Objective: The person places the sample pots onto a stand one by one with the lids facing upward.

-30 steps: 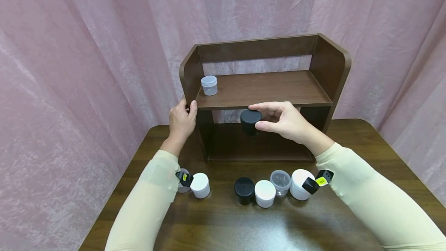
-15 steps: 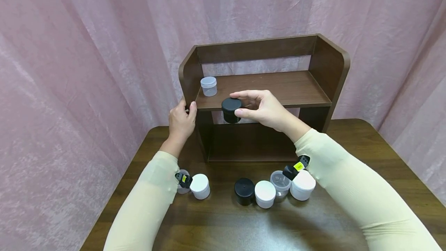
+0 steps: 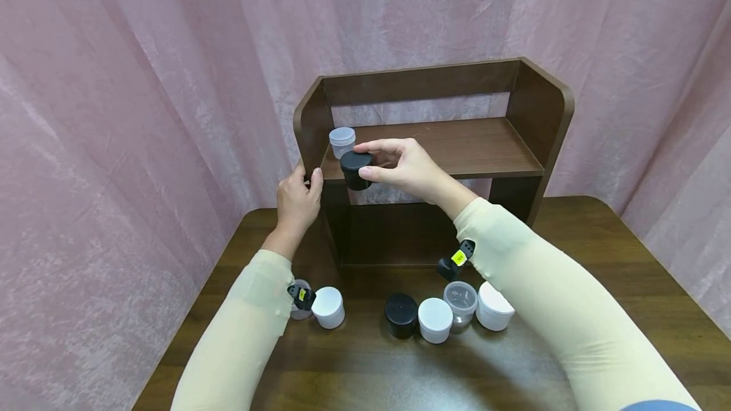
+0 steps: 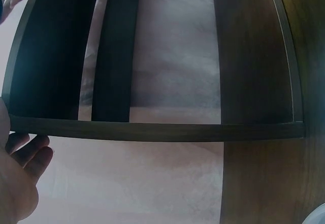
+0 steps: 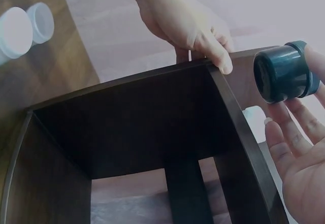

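My right hand [image 3: 412, 170] pinches a black lidded jar [image 3: 354, 173] by its lid, thumb in front and fingers behind. The jar is upright, at the front edge of the upper board of a brown wooden shelf unit [image 3: 445, 138]. Just behind it on that board, at the left end, stands a translucent jar with a frosted lid [image 3: 342, 136], partly hidden. My left hand [image 3: 298, 202] grips the unit's left side panel, its thumb on the front edge. In the right wrist view, the fingers of the left hand [image 5: 177, 18] reach behind that panel [image 5: 132, 112].
On the table [image 3: 365, 373] before the unit stand a black jar [image 3: 401, 314], a white jar [image 3: 435, 319], a clear jar [image 3: 460, 302] and a larger white jar [image 3: 494, 307]. Further left are another white jar [image 3: 328, 306] and a clear one [image 3: 301, 309] half behind the left wrist camera.
My right hand has carried the black jar leftward and up, from before the unit's middle opening to the upper board's left end. The left hand has stayed on the side panel.
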